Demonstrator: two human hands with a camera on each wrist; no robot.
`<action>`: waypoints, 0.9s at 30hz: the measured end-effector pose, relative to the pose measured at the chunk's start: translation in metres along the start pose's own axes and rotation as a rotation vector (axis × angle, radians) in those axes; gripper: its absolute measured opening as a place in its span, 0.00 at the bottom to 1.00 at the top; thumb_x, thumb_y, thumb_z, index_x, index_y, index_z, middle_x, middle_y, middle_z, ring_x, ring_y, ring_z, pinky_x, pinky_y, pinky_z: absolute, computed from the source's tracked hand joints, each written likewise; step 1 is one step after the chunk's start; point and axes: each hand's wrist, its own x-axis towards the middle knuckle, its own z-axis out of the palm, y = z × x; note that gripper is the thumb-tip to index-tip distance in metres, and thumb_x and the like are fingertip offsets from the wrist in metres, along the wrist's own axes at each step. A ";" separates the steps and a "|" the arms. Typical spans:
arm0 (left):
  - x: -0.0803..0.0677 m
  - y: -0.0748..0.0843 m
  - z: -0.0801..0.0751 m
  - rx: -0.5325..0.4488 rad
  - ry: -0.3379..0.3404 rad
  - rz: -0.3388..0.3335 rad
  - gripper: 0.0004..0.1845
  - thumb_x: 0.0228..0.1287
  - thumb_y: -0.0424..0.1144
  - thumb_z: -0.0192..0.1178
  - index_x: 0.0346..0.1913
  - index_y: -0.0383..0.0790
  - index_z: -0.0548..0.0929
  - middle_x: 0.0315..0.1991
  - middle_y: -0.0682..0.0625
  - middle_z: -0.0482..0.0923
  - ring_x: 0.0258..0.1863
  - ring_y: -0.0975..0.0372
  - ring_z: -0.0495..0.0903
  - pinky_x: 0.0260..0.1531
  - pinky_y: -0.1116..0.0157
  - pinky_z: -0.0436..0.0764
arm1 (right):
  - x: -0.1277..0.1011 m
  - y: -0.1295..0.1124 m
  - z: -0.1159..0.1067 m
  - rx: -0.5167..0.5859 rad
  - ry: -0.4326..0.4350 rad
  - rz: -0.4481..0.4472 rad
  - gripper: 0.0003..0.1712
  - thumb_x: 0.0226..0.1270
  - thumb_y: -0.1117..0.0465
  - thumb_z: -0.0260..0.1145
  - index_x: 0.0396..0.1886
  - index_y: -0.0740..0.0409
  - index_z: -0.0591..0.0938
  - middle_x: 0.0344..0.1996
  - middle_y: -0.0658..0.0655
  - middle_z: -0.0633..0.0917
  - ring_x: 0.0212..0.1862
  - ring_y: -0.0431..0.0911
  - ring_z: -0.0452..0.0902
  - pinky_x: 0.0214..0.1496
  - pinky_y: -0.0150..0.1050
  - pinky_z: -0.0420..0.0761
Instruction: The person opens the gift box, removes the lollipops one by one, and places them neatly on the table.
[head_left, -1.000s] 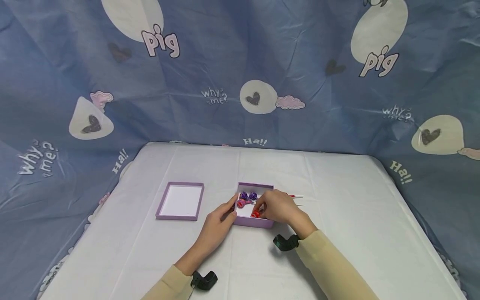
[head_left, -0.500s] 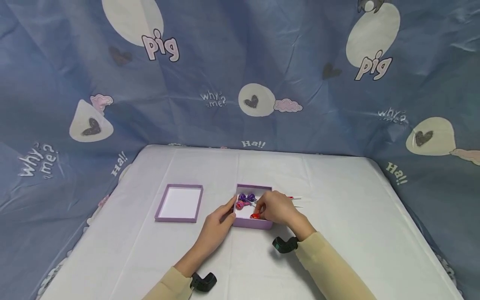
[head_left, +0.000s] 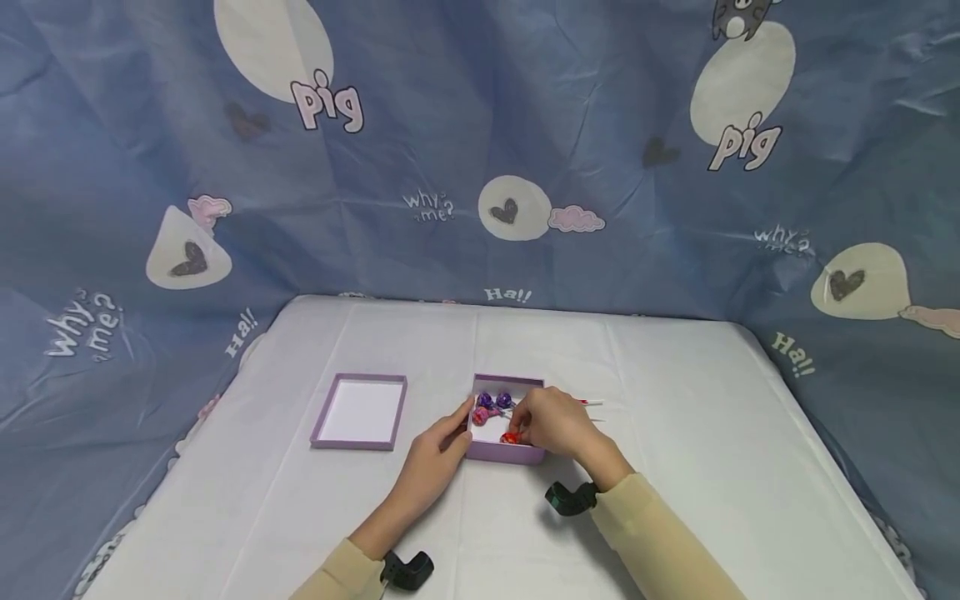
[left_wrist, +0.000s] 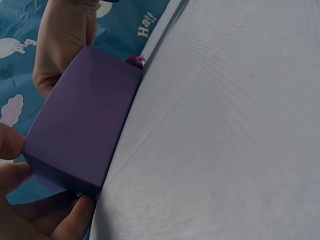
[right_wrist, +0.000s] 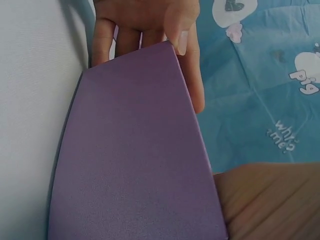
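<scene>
An open purple box point(head_left: 507, 453) with a white inside stands mid-table in the head view. My left hand point(head_left: 431, 457) holds the box's left end, thumb near the front corner and fingers along the side. Curled over the right part of the box, my right hand point(head_left: 557, 423) pinches a red-wrapped lollipop point(head_left: 510, 437) near the front wall. Its stick is hidden by the fingers. Two purple lollipops point(head_left: 504, 401) and a pink one point(head_left: 481, 416) lie at the box's left back. Both wrist views show mostly the purple outer wall point(right_wrist: 130, 145), which hides the contents.
Left of the box lies a shallow purple-rimmed lid point(head_left: 360, 412), white inside up. Thin sticks, one red and white point(head_left: 592, 402), show on the table beyond my right hand; what they belong to is hidden. A blue printed cloth point(head_left: 420, 125) hangs behind the white-covered table point(head_left: 720, 467).
The head view has tilted slightly, so everything sits a little lower in it. Both hands keep nearly the same places at the box, with the red lollipop still at the right fingertips.
</scene>
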 end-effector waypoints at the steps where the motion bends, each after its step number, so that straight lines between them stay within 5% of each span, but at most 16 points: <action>1: 0.000 0.000 0.000 -0.001 0.000 -0.001 0.27 0.74 0.39 0.59 0.73 0.54 0.71 0.67 0.52 0.74 0.67 0.59 0.71 0.68 0.57 0.68 | -0.001 0.000 0.000 -0.005 0.012 -0.002 0.13 0.52 0.66 0.79 0.22 0.39 0.89 0.22 0.34 0.83 0.27 0.37 0.75 0.31 0.39 0.77; 12: 0.000 -0.001 0.000 -0.015 -0.006 0.013 0.27 0.75 0.39 0.59 0.74 0.55 0.71 0.68 0.52 0.73 0.67 0.59 0.71 0.67 0.58 0.70 | 0.000 0.001 -0.005 0.022 0.158 -0.033 0.11 0.50 0.62 0.79 0.25 0.37 0.90 0.24 0.34 0.85 0.29 0.35 0.77 0.29 0.37 0.77; 27: 0.000 -0.003 0.000 -0.001 -0.006 0.021 0.27 0.74 0.38 0.59 0.74 0.50 0.71 0.66 0.51 0.75 0.66 0.58 0.73 0.66 0.57 0.70 | 0.000 -0.005 -0.010 0.069 0.220 -0.046 0.05 0.52 0.56 0.82 0.27 0.41 0.92 0.26 0.36 0.86 0.34 0.37 0.80 0.33 0.36 0.79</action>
